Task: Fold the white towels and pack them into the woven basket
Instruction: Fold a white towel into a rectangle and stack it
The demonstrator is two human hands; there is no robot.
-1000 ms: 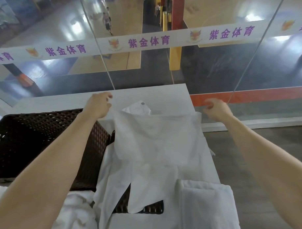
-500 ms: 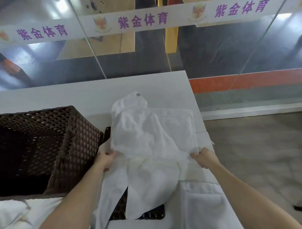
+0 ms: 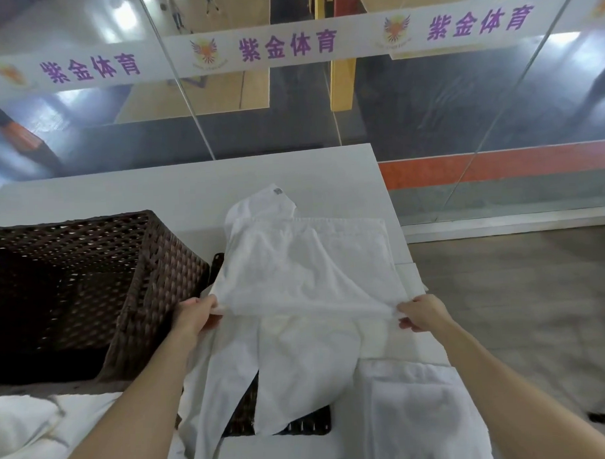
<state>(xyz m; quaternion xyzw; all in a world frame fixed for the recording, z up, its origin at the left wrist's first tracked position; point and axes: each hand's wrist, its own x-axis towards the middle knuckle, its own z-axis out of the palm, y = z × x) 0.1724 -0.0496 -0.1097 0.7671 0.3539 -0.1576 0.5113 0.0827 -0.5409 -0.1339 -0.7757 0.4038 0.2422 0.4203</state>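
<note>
Two hands are working one towel (image 3: 306, 274). Far left on the table (image 3: 155, 186), the basket (image 3: 73, 289) is sitting open-mouthed, just beside our left hand (image 3: 191, 319), which is pinching the towel's near-left corner. Between the pinches the near edge is running taut left to right, the cloth spreading away from us. Our right hand (image 3: 424, 314) is pinching the near-right corner. We are judging the left hand nearer the basket for packing.
</note>
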